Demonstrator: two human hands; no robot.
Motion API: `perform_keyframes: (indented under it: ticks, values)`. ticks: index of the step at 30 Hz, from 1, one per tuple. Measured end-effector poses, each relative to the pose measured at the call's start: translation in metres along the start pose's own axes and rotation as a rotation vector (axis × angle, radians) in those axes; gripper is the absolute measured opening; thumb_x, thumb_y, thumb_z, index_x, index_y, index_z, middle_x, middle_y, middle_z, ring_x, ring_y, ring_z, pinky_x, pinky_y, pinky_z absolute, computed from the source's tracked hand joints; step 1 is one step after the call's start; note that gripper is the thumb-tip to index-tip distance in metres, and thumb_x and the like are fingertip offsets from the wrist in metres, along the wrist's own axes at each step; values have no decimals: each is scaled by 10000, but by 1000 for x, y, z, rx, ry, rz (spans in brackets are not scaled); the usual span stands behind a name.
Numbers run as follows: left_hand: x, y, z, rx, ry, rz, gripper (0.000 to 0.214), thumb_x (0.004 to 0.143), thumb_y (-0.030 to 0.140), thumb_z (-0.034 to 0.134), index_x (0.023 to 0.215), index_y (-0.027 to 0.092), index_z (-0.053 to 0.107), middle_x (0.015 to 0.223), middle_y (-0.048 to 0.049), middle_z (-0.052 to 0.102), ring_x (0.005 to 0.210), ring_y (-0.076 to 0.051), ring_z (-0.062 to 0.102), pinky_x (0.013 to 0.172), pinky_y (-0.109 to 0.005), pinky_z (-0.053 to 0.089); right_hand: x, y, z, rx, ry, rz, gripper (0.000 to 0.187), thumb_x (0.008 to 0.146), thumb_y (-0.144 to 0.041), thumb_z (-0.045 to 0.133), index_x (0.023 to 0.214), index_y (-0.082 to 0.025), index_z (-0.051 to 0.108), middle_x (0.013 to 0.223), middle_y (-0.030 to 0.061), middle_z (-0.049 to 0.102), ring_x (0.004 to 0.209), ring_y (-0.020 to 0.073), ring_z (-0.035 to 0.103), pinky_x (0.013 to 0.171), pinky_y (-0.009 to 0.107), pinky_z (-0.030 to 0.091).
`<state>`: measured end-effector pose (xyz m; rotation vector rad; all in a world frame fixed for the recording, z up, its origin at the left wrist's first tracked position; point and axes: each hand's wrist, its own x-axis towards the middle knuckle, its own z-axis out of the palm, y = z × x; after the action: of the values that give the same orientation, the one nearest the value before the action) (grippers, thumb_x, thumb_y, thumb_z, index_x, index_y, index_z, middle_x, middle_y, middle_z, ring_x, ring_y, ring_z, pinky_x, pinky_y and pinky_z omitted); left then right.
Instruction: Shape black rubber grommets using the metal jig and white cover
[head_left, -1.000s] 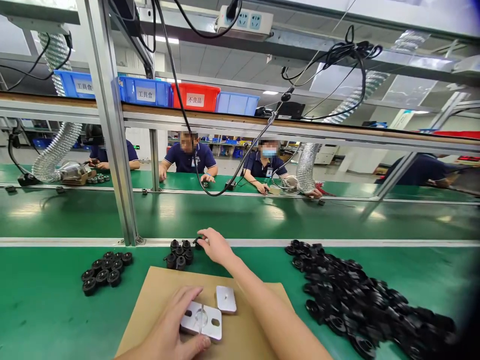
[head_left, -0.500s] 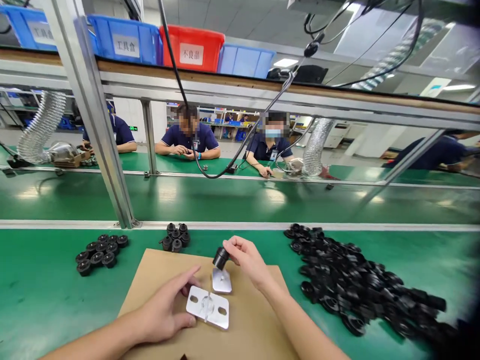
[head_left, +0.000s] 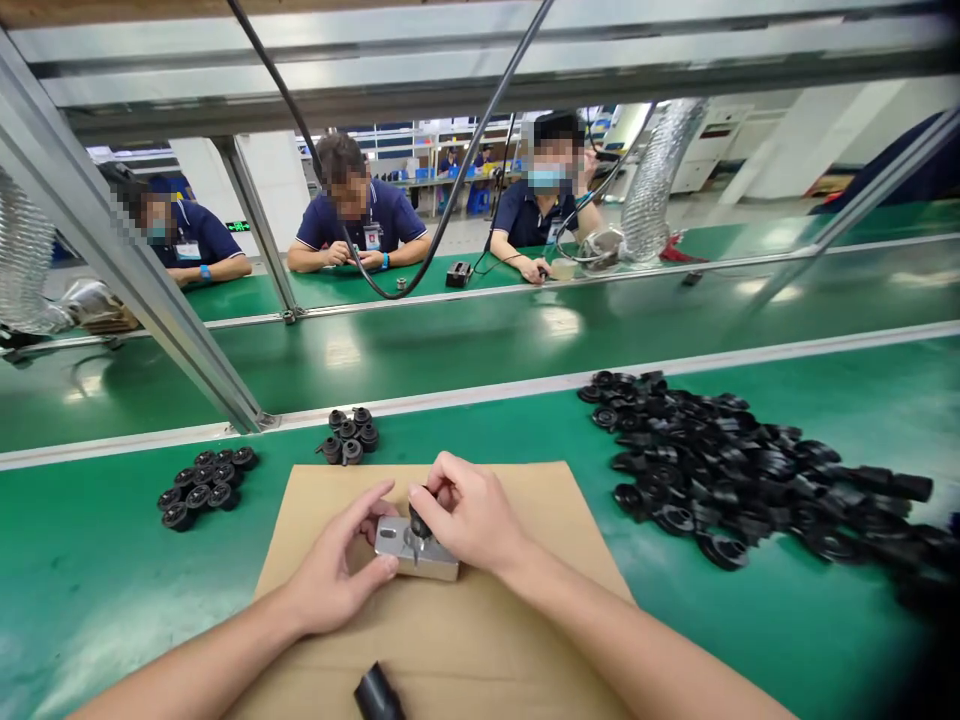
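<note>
A silver metal block (head_left: pixel 414 551) lies on a brown cardboard sheet (head_left: pixel 517 620) in front of me. My left hand (head_left: pixel 335 570) grips the block's left side with thumb and fingers curled round it. My right hand (head_left: pixel 465 512) pinches a small black plastic part (head_left: pixel 418 521) and holds it down on top of the block. The part is largely hidden by my fingers.
A big heap of black parts (head_left: pixel 735 470) lies at the right on the green bench. Two small groups of black parts (head_left: pixel 204 486) (head_left: pixel 349 436) sit at the left and behind the cardboard. A black piece (head_left: pixel 379 692) lies near me. Several seated people work across the conveyor.
My right hand carried the black part from above the small plate down onto the metal block. The left hand closed round the block. The view tilted downward.
</note>
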<state>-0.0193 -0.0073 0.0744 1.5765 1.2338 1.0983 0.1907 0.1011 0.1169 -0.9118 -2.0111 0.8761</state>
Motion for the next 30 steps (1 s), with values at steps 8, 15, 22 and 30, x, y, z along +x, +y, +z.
perform_keyframes:
  ticks: [8,15,22,30]
  values:
    - [0,2,-1,-23,-13,-14,735,1044,578,690,1653,285,401,1382,-124,655,1179,-276,637,1032,-439,524,-6,-3,8,-51,-11,-53,349,962,-427,627,736,-239,438,605,-30,533,542,134,463,559,290,308]
    - [1,3,-3,-106,-13,-51,693,1044,538,717,1636,340,416,1339,-83,651,1126,-247,634,1014,-415,505,-9,-4,4,-34,-58,-23,354,948,-427,691,744,-234,475,576,-52,528,505,127,445,527,289,294]
    - [4,3,-4,-141,-14,-71,704,1036,586,714,1622,311,438,1305,-87,652,1166,-261,622,1004,-402,484,11,-1,-37,50,-339,-241,339,846,-234,816,1158,-212,685,1079,63,709,1074,258,586,901,384,511]
    - [5,3,-3,-168,3,-77,714,1016,593,741,1597,287,461,1263,-88,657,1132,-253,619,980,-404,474,13,10,-38,89,-503,-290,396,865,-50,744,1228,-206,710,1067,81,701,1208,298,519,989,442,504]
